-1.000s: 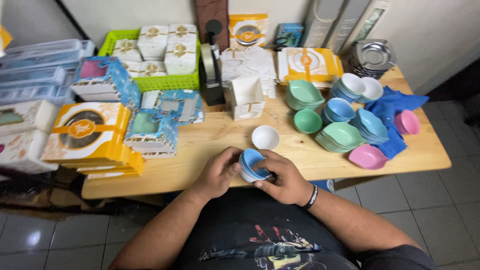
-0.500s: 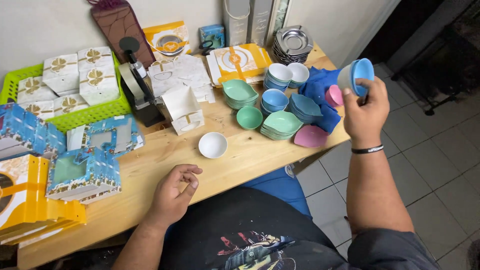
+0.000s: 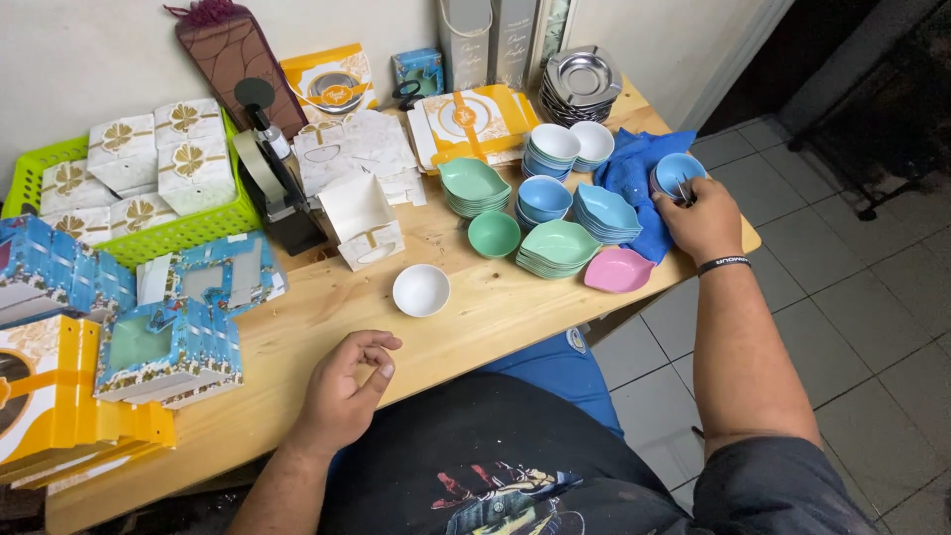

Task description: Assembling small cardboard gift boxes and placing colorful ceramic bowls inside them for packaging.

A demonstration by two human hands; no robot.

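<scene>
My right hand (image 3: 705, 220) grips a small blue bowl (image 3: 678, 173) at the far right end of the wooden table (image 3: 307, 317), over a blue cloth (image 3: 634, 178). My left hand (image 3: 344, 389) rests near the table's front edge, fingers loosely curled, holding nothing. A small white bowl (image 3: 421, 289) stands on the wood just beyond my left hand. Stacks of blue bowls (image 3: 544, 198), green leaf-shaped dishes (image 3: 560, 246) and a pink dish (image 3: 618, 269) lie between my hands.
A green basket (image 3: 178, 233) of white boxes stands at the back left, with a black tape dispenser (image 3: 272, 183) beside it. Blue and yellow flat cartons (image 3: 119, 337) pile up at the left. Steel plates (image 3: 581, 79) are stacked at the back right. Tiled floor lies to the right.
My right hand has carried the blue bowl from in front of me out to the right and down onto the blue cloth. My left hand let go and stays at the front edge.
</scene>
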